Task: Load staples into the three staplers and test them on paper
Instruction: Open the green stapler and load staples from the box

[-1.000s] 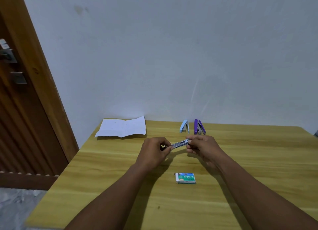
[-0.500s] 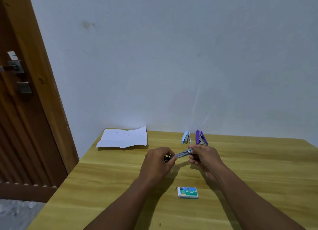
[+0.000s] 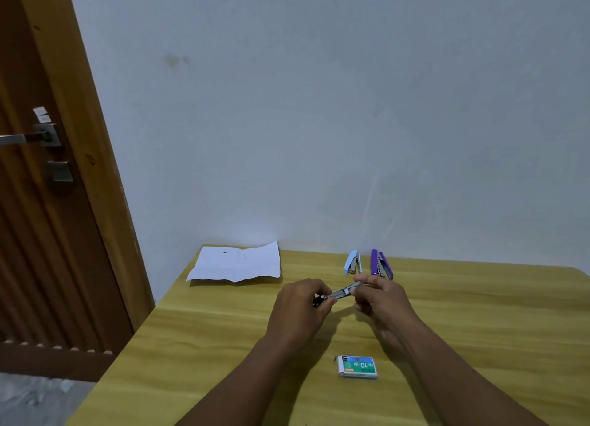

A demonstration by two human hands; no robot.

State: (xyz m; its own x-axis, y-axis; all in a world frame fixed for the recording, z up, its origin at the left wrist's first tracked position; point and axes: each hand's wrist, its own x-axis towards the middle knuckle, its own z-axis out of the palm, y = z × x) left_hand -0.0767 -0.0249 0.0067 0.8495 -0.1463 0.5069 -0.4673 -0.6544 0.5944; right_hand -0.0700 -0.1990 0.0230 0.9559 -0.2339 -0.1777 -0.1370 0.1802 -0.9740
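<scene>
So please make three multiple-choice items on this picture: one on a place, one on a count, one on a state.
1. Where does the staple box lie?
A. on the paper
B. on the table, nearer the person than the hands
C. against the wall

2. How many staplers stand free on the table?
A. one
B. two
C. three

3. What is the state of the black stapler?
A. held between both hands
B. lying alone on the table
C. resting on the box

Key:
1 B: the box lies between the forearms, below the left hand and the right hand.
2 B: only the blue stapler and the purple stapler stand by the wall.
3 A: each hand grips one end of it; the paper lies apart at far left.
</scene>
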